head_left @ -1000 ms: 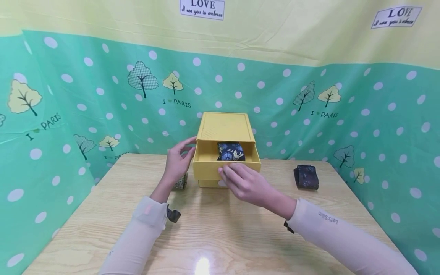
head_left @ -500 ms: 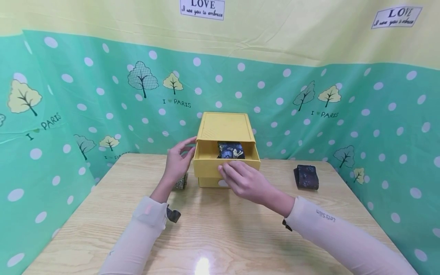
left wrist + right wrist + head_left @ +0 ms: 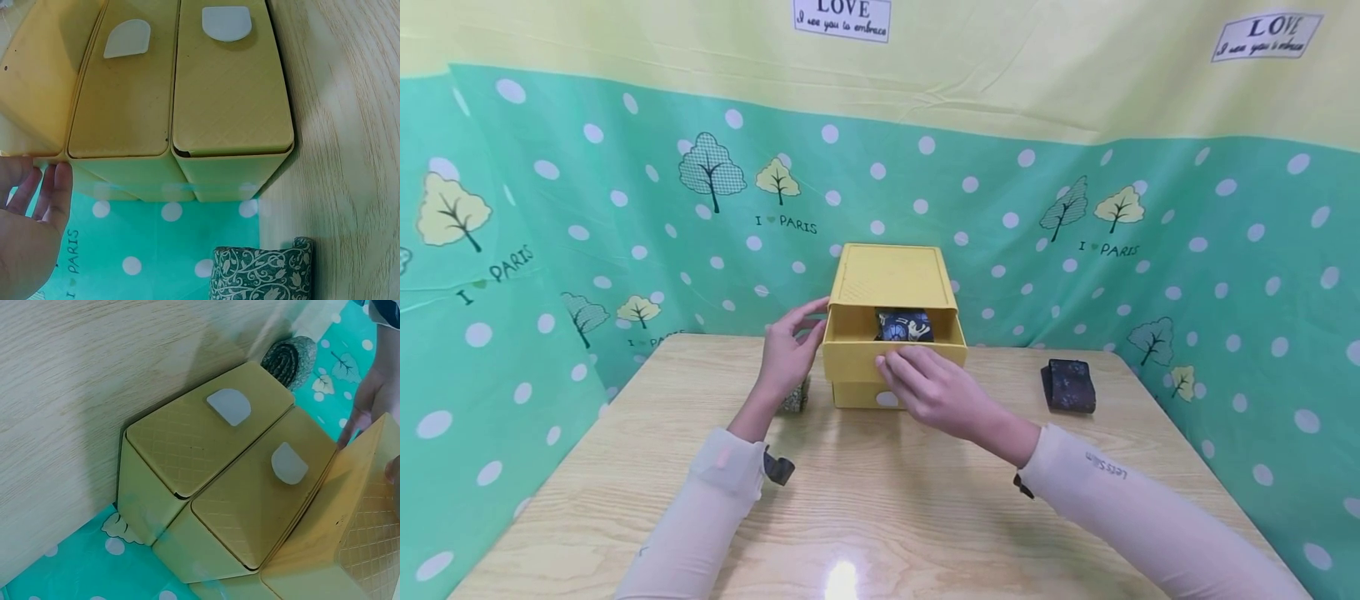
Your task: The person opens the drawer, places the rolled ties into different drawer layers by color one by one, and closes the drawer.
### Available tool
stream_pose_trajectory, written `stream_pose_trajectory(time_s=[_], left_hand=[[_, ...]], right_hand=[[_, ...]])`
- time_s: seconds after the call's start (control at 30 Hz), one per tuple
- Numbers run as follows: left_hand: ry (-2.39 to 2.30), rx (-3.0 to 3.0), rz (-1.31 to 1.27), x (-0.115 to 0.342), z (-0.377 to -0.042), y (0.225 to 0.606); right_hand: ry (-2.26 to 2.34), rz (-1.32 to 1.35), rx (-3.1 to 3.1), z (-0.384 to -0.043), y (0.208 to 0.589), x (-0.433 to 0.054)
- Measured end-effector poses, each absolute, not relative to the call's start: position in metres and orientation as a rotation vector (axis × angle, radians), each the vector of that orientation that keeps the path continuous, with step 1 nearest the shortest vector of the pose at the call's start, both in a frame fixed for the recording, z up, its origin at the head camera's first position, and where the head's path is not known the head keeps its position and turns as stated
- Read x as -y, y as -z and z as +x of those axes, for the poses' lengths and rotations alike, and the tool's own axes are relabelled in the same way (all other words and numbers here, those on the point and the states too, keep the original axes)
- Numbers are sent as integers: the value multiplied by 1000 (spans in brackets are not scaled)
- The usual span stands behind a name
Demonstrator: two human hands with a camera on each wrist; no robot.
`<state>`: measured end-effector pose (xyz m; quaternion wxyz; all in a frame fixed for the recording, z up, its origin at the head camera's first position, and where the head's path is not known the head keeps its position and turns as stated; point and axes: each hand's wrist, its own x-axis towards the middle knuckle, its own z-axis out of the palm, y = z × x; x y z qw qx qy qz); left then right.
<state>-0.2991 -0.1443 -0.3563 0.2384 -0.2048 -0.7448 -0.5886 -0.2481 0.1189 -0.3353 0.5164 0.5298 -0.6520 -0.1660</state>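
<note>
The drawer (image 3: 852, 364), cloth (image 3: 904, 326) inside, is held part-way out of the box (image 3: 895, 275), its front pinched by the right hand (image 3: 934, 393), the box's side touched by the left hand (image 3: 786, 357), fingers extended; closing seems in hand, a level push called for.

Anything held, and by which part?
Can't tell if right hand grips top drawer at its front; contact is hidden. Left hand only touches the cabinet.

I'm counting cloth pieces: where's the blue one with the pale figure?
Head view, centre: the blue cloth lies inside the open top drawer, just beyond the right hand.
</note>
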Motion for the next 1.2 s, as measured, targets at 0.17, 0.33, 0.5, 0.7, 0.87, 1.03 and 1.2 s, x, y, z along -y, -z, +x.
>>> stream_pose_trajectory(time_s=[0.17,0.33,0.5,0.7,0.87,1.03,1.2], left_hand=[[1610,2032,-581,142,-287,346],[1611,2038,-577,141,-288,346],[1625,2027,-576,146,-304,360],[1623,2024,-572,149,-313,370],[1627,2027,-568,149,-313,369],[1631,2035,-563,147,-308,364],[1634,2042,-569,142,-292,350]], right_hand=[[396,1265,1574,-252,336,-119],[403,1248,1588,-257,336,-119],[403,1242,1602,-261,337,-118],[421,1234,1589,-266,338,-118],[438,1232,1583,-270,338,-117],[438,1225,1577,-273,339,-117],[423,1232,1590,-275,339,-117]])
